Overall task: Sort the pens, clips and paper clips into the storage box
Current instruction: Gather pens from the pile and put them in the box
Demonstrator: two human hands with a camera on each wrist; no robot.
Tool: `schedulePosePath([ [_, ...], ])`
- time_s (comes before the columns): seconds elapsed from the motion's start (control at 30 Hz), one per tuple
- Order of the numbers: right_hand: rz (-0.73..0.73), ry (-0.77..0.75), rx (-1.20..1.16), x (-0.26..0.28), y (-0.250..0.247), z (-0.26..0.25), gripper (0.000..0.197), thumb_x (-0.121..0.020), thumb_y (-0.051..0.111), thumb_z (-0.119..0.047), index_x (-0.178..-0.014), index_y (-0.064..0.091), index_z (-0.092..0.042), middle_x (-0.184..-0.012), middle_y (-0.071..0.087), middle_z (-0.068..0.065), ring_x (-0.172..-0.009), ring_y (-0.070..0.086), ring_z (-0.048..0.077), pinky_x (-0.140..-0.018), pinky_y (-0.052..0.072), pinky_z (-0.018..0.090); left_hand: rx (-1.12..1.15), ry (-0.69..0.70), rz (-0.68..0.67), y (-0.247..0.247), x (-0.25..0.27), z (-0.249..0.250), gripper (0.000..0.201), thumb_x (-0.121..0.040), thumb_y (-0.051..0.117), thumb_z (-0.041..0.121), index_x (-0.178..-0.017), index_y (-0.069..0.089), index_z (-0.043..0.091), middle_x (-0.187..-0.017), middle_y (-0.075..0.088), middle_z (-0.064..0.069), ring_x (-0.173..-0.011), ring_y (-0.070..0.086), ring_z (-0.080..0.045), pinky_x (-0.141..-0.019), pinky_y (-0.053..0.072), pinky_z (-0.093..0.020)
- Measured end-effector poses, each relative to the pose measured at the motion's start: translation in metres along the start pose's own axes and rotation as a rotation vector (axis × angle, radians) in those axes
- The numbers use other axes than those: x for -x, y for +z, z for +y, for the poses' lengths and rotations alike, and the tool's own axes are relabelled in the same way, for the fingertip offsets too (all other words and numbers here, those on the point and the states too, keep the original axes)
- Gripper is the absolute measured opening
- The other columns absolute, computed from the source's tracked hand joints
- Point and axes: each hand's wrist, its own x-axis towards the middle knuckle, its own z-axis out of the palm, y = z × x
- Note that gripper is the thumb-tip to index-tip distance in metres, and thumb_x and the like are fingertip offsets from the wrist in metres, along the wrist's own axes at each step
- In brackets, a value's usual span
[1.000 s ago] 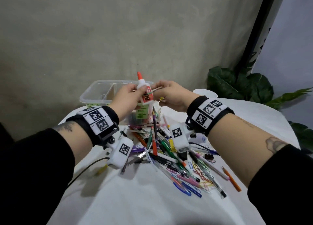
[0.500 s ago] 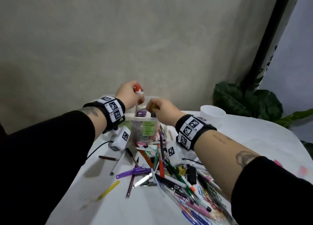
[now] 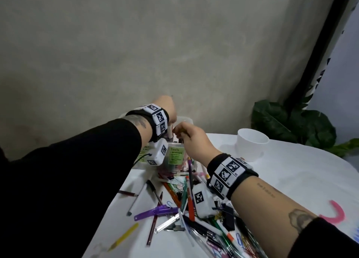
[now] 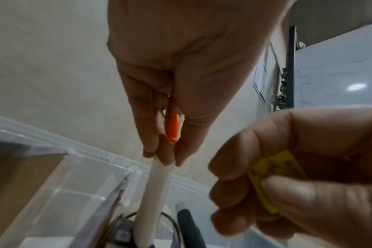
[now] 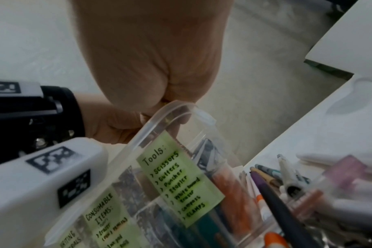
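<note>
My left hand (image 4: 166, 157) pinches the orange cap (image 4: 173, 129) of a white glue bottle (image 4: 155, 193), which hangs upright inside the clear storage box (image 4: 85, 167). In the head view the left hand (image 3: 167, 106) is over the box (image 3: 175, 156), whose wall carries green labels. Just to its right, my right hand (image 3: 191, 135) hovers at the box rim (image 5: 159, 114). Its fingers (image 4: 308, 176) pinch a small yellow object (image 4: 274, 167). A pile of pens and clips (image 3: 186, 199) lies on the white table in front of the box.
A white cup (image 3: 251, 144) stands right of the box, with a leafy plant (image 3: 287, 121) behind it. A purple clip (image 3: 155, 212) and a yellow pen (image 3: 124, 236) lie at the pile's left edge. A grey wall rises close behind the box.
Both hands moved away from me, from above the pile to over the box. The left hand carried the glue bottle along and lowered it into the box.
</note>
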Motion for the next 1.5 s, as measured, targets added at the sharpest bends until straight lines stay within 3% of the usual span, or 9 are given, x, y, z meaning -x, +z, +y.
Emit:
schedulePosePath([
  [0.13, 0.015, 0.011, -0.03, -0.001, 0.003, 0.002, 0.035, -0.093, 0.04, 0.006, -0.092, 0.061, -0.021, -0.096, 0.064, -0.001, -0.093, 0.06, 0.019, -0.085, 0.051, 0.031, -0.03, 0.018, 0.014, 0.004, 0.004, 0.002, 0.018, -0.072, 0.075, 0.014, -0.062, 0.06, 0.012, -0.062, 0.061, -0.003, -0.058, 0.06, -0.021, -0.049, 0.045, -0.025],
  [0.33, -0.006, 0.013, -0.046, 0.0, 0.002, -0.001, 0.036, -0.091, 0.041, 0.009, -0.087, 0.06, -0.021, -0.09, 0.065, -0.004, -0.088, 0.058, 0.013, -0.077, 0.044, 0.017, -0.02, 0.049, 0.006, 0.014, 0.013, 0.0, 0.003, -0.078, 0.068, 0.008, -0.078, 0.066, 0.008, -0.075, 0.064, -0.007, -0.072, 0.062, -0.027, -0.06, 0.047, -0.03],
  [0.7, 0.005, 0.016, -0.04, -0.001, 0.002, -0.001, 0.028, -0.089, 0.04, 0.01, -0.088, 0.062, -0.008, -0.083, 0.06, -0.001, -0.076, 0.053, 0.015, -0.072, 0.046, 0.026, -0.114, 0.038, -0.183, 0.028, 0.025, -0.006, 0.031, -0.086, 0.071, 0.024, -0.061, 0.057, 0.015, -0.06, 0.059, 0.0, -0.056, 0.057, -0.017, -0.056, 0.046, -0.025],
  [0.83, 0.005, 0.05, -0.092, -0.001, 0.002, -0.001, 0.031, -0.093, 0.041, 0.007, -0.086, 0.06, -0.017, -0.08, 0.059, -0.006, -0.071, 0.052, 0.008, -0.068, 0.043, 0.02, -0.159, 0.053, -0.216, 0.026, 0.026, -0.006, 0.019, -0.088, 0.069, 0.024, -0.076, 0.066, 0.011, -0.071, 0.064, -0.001, -0.064, 0.059, -0.02, -0.057, 0.044, -0.026],
  [0.97, 0.007, 0.1, -0.08, -0.007, 0.0, 0.0, 0.018, -0.097, 0.049, -0.007, -0.107, 0.048, -0.022, -0.095, 0.065, 0.002, -0.083, 0.064, 0.012, -0.071, 0.05, 0.026, -0.204, 0.055, -0.169, 0.02, 0.027, -0.011, 0.028, -0.085, 0.071, 0.034, -0.072, 0.062, 0.012, -0.071, 0.061, -0.002, -0.074, 0.06, -0.022, -0.064, 0.046, -0.029],
  [1.1, 0.031, 0.107, 0.122, -0.022, -0.004, 0.002, 0.018, -0.087, 0.069, -0.019, -0.087, 0.051, -0.02, -0.086, 0.064, 0.004, -0.077, 0.063, 0.022, -0.068, 0.051, 0.034, -0.082, 0.045, -0.13, 0.019, 0.027, -0.026, 0.023, -0.085, 0.071, 0.034, -0.094, 0.075, 0.012, -0.092, 0.074, -0.005, -0.087, 0.069, -0.023, -0.077, 0.057, -0.032],
  [1.23, -0.131, 0.075, 0.171, -0.028, -0.002, -0.006, 0.014, -0.081, 0.075, -0.015, -0.082, 0.061, -0.016, -0.073, 0.057, -0.004, -0.068, 0.052, 0.016, -0.067, 0.046, 0.029, 0.071, 0.11, -0.087, 0.027, 0.039, -0.039, 0.011, -0.085, 0.068, 0.019, -0.093, 0.075, 0.017, -0.095, 0.074, -0.003, -0.09, 0.068, -0.022, -0.084, 0.056, -0.034],
  [1.4, -0.349, 0.103, 0.276, -0.029, -0.007, -0.013, 0.018, -0.087, 0.06, -0.012, -0.078, 0.07, -0.024, -0.083, 0.069, -0.001, -0.083, 0.064, 0.02, -0.078, 0.054, 0.03, 0.111, 0.178, -0.119, 0.038, 0.052, -0.046, 0.031, -0.097, 0.049, 0.009, -0.117, 0.07, 0.021, -0.12, 0.067, -0.002, -0.11, 0.059, -0.021, -0.088, 0.044, -0.025],
  [1.5, -0.48, 0.143, 0.373, -0.028, -0.016, -0.023, 0.03, -0.091, 0.053, -0.02, -0.062, 0.062, -0.021, -0.065, 0.056, -0.001, -0.061, 0.051, 0.016, -0.058, 0.045, 0.029, 0.153, 0.196, -0.132, 0.037, 0.059, -0.046, 0.041, -0.097, 0.042, 0.001, -0.122, 0.069, 0.019, -0.131, 0.063, -0.001, -0.117, 0.058, -0.018, -0.089, 0.043, -0.024],
])
